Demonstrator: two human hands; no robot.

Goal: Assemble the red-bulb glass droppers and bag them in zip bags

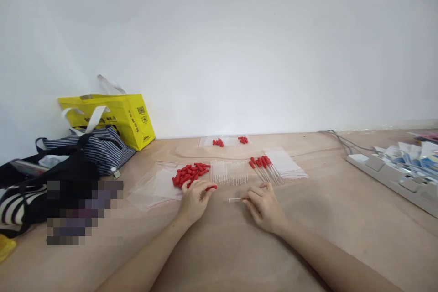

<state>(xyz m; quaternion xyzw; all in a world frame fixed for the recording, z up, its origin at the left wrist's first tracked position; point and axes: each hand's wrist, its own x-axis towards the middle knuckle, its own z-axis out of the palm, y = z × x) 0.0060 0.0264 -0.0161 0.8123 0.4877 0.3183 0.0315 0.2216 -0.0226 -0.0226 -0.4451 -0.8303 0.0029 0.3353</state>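
My left hand (pixel 197 196) pinches a red rubber bulb (pixel 211 187) between thumb and fingers, just in front of a pile of similar red bulbs (pixel 189 173) on a clear plastic bag. Across a small gap, my right hand (pixel 262 204) grips a thin clear dropper tube (pixel 234 200), its free end pointing left toward the bulb. The bulb and tube are apart. Behind the hands lies a row of clear tubes (pixel 228 171). Beyond my right hand are several droppers with red bulbs fitted (pixel 263 162), lying side by side.
A flat plastic bag (pixel 285 164) lies behind the droppers. More red bulbs (pixel 218 143) and tubes in bags rest near the wall. At left stand a yellow bag (pixel 140 121), a striped bag (pixel 106 148) and a black bag (pixel 75 169). A white power strip (pixel 386 182) is at right.
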